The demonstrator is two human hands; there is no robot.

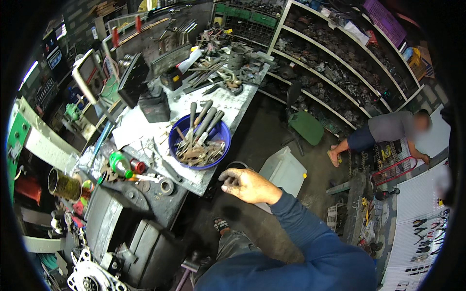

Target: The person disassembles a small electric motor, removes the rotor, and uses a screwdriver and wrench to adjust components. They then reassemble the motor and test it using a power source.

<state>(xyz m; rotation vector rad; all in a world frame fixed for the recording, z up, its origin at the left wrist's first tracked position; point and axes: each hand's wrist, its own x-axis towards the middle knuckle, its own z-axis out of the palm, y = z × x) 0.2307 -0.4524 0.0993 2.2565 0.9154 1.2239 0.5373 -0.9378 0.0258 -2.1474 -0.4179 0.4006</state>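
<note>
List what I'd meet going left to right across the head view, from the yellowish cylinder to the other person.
Yellowish cylinder, green bottle, blue basin, right hand, green chair seat, other person.

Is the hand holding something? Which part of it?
No held thing shows in the right hand; its curled fingers could hide something small. The left hand is out of view.

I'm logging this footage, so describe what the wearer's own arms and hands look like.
The right hand is ungloved; its fingers look smudged. A dark blue long sleeve covers that arm almost to the wrist. The left hand is out of view.
</note>
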